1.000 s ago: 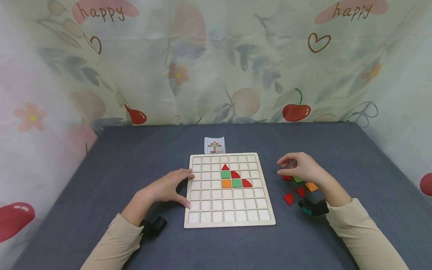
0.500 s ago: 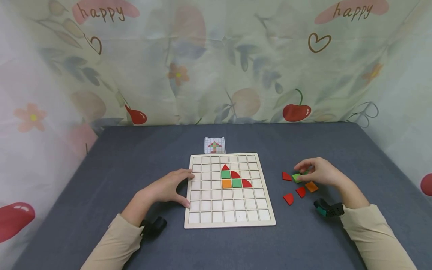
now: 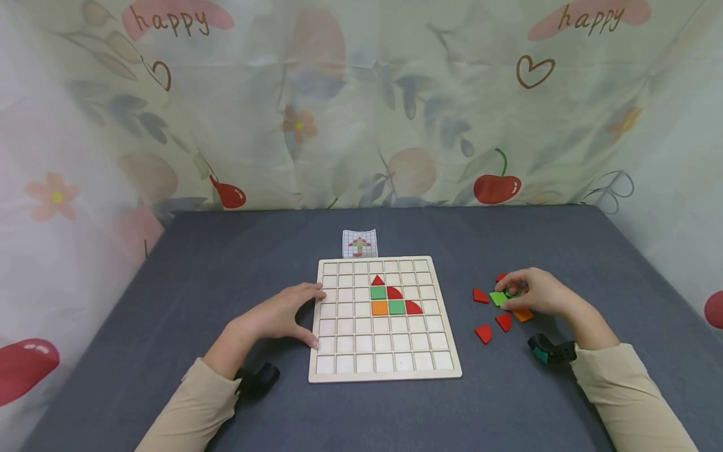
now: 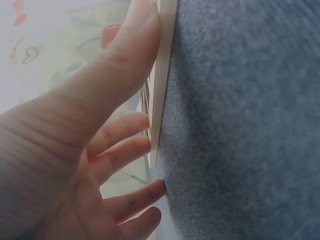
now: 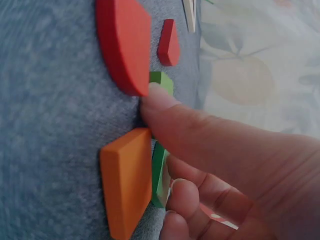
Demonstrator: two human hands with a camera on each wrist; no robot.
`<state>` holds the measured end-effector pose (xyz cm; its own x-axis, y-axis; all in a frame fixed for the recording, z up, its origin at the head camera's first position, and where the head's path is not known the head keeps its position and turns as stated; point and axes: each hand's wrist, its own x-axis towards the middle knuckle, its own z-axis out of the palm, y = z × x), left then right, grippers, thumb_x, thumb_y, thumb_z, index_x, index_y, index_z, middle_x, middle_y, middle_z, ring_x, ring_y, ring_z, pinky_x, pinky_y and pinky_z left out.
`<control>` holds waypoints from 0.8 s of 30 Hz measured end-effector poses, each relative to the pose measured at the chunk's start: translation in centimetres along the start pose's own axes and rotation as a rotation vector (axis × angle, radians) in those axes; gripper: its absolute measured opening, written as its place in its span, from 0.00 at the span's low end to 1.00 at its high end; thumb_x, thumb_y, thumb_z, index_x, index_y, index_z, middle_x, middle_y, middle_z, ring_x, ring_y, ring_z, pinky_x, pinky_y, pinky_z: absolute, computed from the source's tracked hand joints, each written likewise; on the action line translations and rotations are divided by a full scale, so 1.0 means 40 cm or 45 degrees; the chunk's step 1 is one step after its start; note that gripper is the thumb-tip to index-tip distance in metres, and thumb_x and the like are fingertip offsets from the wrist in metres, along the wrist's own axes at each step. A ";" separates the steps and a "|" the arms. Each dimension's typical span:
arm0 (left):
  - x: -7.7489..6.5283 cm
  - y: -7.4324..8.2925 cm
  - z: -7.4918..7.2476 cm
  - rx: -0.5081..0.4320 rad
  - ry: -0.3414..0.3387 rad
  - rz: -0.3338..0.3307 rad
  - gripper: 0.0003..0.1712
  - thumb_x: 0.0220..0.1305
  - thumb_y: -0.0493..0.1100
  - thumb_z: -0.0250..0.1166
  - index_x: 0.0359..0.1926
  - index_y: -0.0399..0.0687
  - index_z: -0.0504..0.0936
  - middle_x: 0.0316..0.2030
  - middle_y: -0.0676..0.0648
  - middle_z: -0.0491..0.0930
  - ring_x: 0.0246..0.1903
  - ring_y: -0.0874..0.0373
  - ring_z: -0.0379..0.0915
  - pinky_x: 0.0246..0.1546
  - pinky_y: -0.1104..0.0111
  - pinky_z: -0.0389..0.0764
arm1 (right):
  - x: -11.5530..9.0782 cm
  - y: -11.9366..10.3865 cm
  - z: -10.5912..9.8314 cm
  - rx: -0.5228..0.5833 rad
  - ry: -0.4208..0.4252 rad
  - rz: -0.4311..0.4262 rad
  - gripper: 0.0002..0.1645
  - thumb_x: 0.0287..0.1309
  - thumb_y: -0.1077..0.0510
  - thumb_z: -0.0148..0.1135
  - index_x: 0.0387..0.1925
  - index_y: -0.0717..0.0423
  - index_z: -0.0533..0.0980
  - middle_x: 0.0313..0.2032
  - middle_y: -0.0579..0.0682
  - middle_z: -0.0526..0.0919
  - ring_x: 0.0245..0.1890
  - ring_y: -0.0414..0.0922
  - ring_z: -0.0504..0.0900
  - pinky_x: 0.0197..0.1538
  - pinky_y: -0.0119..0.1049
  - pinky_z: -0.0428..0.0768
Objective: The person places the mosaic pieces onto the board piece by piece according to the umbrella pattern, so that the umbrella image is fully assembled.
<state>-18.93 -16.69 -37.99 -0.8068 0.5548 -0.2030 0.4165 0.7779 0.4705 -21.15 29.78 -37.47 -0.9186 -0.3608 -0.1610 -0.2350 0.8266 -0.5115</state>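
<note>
A left hand (image 3: 273,314) rests, fingers apart, against a wooden grid board (image 3: 363,343); right of it on the bench (image 3: 237,251), a right hand (image 3: 536,290) curls its fingers about a dark-green tile (image 5: 160,177), grip unclear from here. A clean lift likely needs opposite edges, clear of the orange tile (image 5: 129,175).

We see a flat, pale-wood, square gridded board (image 3: 383,343), a light-green square tile (image 3: 498,299) and half-hidden darker-green tile (image 5: 160,181) at its three o'clock.

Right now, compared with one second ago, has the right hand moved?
Yes. In the head view, the right hand has shifted rightward, away from the gridded board, and slightly toward the person.
</note>
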 end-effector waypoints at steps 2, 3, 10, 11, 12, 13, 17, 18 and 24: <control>0.000 0.000 0.000 0.001 0.001 0.002 0.52 0.41 0.57 0.75 0.64 0.39 0.65 0.68 0.37 0.60 0.68 0.42 0.55 0.65 0.49 0.60 | 0.001 0.002 0.000 -0.022 0.010 -0.013 0.19 0.46 0.55 0.71 0.41 0.61 0.80 0.30 0.49 0.78 0.23 0.37 0.68 0.27 0.30 0.68; 0.000 0.000 0.000 0.000 0.002 0.001 0.52 0.41 0.57 0.75 0.64 0.39 0.65 0.68 0.37 0.60 0.68 0.42 0.55 0.65 0.49 0.60 | 0.001 0.003 0.000 -0.034 0.015 -0.019 0.19 0.46 0.55 0.71 0.40 0.60 0.81 0.30 0.49 0.78 0.23 0.37 0.68 0.27 0.30 0.69; -0.001 0.005 -0.001 -0.002 -0.001 -0.002 0.51 0.42 0.56 0.75 0.64 0.39 0.65 0.68 0.37 0.59 0.68 0.41 0.54 0.65 0.49 0.60 | -0.001 -0.004 -0.004 -0.090 0.026 -0.027 0.18 0.46 0.53 0.71 0.39 0.58 0.81 0.32 0.51 0.79 0.27 0.39 0.70 0.28 0.31 0.71; -0.001 0.005 -0.001 -0.001 -0.002 -0.001 0.51 0.42 0.56 0.75 0.64 0.39 0.65 0.68 0.37 0.59 0.68 0.41 0.54 0.65 0.49 0.60 | -0.002 -0.007 -0.006 -0.090 0.034 -0.027 0.18 0.46 0.53 0.71 0.39 0.58 0.81 0.33 0.52 0.80 0.26 0.39 0.70 0.28 0.30 0.71; -0.001 0.006 -0.002 -0.001 -0.002 0.000 0.51 0.42 0.56 0.75 0.64 0.38 0.65 0.68 0.37 0.59 0.68 0.41 0.54 0.65 0.49 0.60 | -0.003 -0.011 -0.007 -0.087 0.040 -0.026 0.18 0.46 0.53 0.71 0.39 0.58 0.81 0.34 0.53 0.80 0.27 0.38 0.71 0.28 0.30 0.71; -0.002 0.006 -0.002 -0.001 -0.002 0.001 0.51 0.42 0.56 0.75 0.64 0.38 0.65 0.68 0.37 0.59 0.68 0.41 0.54 0.65 0.49 0.59 | -0.004 -0.016 -0.009 -0.087 0.050 -0.031 0.18 0.47 0.53 0.71 0.39 0.58 0.81 0.35 0.53 0.81 0.27 0.38 0.72 0.28 0.30 0.72; -0.002 0.007 -0.003 0.003 0.002 0.013 0.51 0.42 0.55 0.75 0.64 0.38 0.65 0.68 0.37 0.59 0.68 0.41 0.54 0.65 0.49 0.60 | -0.004 -0.042 -0.015 -0.054 0.085 -0.052 0.18 0.47 0.54 0.71 0.39 0.59 0.80 0.35 0.52 0.82 0.28 0.37 0.76 0.30 0.30 0.74; -0.003 0.007 -0.003 0.002 0.003 0.015 0.51 0.42 0.55 0.75 0.64 0.38 0.65 0.68 0.37 0.59 0.68 0.41 0.54 0.65 0.49 0.60 | -0.002 -0.050 -0.014 -0.043 0.092 -0.060 0.18 0.47 0.54 0.71 0.39 0.60 0.80 0.34 0.52 0.83 0.29 0.38 0.77 0.31 0.30 0.75; -0.002 0.005 -0.002 -0.006 0.003 0.023 0.52 0.42 0.56 0.75 0.64 0.38 0.65 0.68 0.37 0.58 0.68 0.40 0.54 0.65 0.48 0.60 | 0.016 -0.094 0.006 0.049 0.146 -0.093 0.17 0.49 0.57 0.69 0.41 0.60 0.79 0.33 0.50 0.84 0.30 0.35 0.79 0.34 0.29 0.77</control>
<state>-18.81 -16.60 -37.80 -0.8004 0.5677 -0.1926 0.4286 0.7665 0.4783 -20.76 26.34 -35.87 -0.9304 -0.3658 -0.0257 -0.2923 0.7820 -0.5505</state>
